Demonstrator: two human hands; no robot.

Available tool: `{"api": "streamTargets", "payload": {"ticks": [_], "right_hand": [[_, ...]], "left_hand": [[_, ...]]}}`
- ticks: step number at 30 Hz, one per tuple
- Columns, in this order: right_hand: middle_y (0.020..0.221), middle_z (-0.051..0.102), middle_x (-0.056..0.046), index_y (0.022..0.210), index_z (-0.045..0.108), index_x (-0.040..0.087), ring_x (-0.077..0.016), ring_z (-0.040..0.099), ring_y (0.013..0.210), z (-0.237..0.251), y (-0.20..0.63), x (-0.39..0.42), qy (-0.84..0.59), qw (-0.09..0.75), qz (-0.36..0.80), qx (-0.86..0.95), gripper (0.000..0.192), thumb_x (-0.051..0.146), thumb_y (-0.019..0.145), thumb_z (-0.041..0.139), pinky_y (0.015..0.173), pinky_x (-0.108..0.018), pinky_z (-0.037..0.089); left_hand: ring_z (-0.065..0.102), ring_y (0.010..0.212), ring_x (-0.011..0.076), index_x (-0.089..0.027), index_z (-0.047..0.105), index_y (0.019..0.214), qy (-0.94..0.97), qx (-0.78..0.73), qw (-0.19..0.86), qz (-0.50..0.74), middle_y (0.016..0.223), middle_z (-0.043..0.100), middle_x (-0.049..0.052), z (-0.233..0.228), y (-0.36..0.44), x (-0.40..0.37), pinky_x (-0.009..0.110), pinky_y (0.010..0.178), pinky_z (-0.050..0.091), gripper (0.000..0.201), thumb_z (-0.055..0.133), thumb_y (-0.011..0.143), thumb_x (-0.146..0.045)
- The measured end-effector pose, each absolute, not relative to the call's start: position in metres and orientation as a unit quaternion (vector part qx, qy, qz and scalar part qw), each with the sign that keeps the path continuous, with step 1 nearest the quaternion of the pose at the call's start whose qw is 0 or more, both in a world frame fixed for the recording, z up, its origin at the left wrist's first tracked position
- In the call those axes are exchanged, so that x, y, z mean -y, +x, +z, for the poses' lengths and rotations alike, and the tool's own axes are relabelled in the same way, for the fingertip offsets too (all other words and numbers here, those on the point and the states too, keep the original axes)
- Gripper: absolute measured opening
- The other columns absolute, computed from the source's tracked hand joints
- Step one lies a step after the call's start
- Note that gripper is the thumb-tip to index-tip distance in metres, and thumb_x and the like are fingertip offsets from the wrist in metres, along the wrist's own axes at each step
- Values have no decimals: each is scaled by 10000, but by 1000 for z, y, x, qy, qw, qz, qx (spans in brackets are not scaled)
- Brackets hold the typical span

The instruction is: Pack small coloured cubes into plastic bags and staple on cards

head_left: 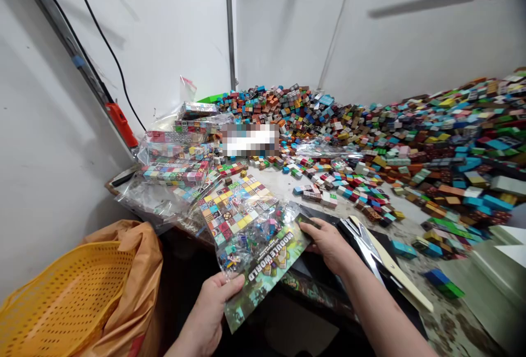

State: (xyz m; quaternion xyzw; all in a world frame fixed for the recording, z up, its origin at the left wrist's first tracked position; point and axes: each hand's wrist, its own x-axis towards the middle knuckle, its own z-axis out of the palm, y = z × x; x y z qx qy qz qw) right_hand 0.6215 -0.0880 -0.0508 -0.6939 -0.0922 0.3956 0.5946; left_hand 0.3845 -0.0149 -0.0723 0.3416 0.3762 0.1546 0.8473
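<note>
My left hand (210, 307) and my right hand (329, 245) both hold a clear plastic bag (246, 231) at its near end. The bag contains a flat sheet of small coloured cubes and a printed card reading "MODULE WORLD" (271, 261). The left hand pinches the card's lower corner, the right hand grips its right edge. The bag's far end rests on the worktable (283, 184), beside a stack of similar filled bags (176, 160).
A huge heap of loose coloured cubes (411, 138) covers the table's back and right. A yellow perforated basket (61, 302) lined with an orange bag sits at lower left. A black-and-white strip tool (378, 258) lies right of my right arm. White walls close behind.
</note>
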Motion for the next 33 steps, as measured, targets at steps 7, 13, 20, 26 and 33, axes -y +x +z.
{"api": "streamTargets", "payload": {"ticks": [7, 13, 20, 26, 33], "right_hand": [[909, 633, -57, 1067, 479, 187, -181, 620, 738, -58, 620, 88, -723, 578, 368, 86, 452, 295, 657, 636, 504, -253, 530], [897, 637, -56, 1054, 483, 185, -177, 620, 732, -54, 619, 88, -739, 563, 356, 98, 443, 328, 661, 629, 462, -224, 501], [783, 658, -21, 875, 540, 219, -172, 626, 692, -48, 617, 89, -748, 543, 357, 138, 193, 312, 707, 561, 470, -235, 513], [823, 658, -44, 913, 530, 199, -187, 631, 697, -50, 614, 88, -778, 502, 325, 191, 262, 394, 741, 503, 500, -273, 528], [1094, 539, -122, 1019, 530, 158, -275, 469, 1059, -33, 658, 154, -896, 358, 114, 237, 444, 489, 746, 416, 950, -424, 318]], "left_hand": [[626, 729, 220, -136, 614, 968, 294, -393, 868, 68, 891, 671, 97, -58, 372, -7, 345, 647, 498, 375, 595, 725, -422], [632, 718, 190, -66, 634, 939, 338, -375, 860, 73, 855, 677, 122, -65, 387, -3, 277, 707, 486, 332, 698, 649, -216], [627, 747, 196, -59, 651, 908, 310, -350, 884, 13, 861, 673, 132, -66, 389, -14, 301, 735, 479, 276, 655, 705, -246], [607, 618, 164, -71, 662, 730, 366, -391, 844, 34, 711, 674, 92, -75, 397, -9, 267, 632, 479, 193, 737, 589, -179], [601, 609, 159, -80, 668, 734, 380, -408, 828, 56, 699, 673, 73, -76, 398, -8, 251, 609, 472, 236, 753, 553, -205]]}}
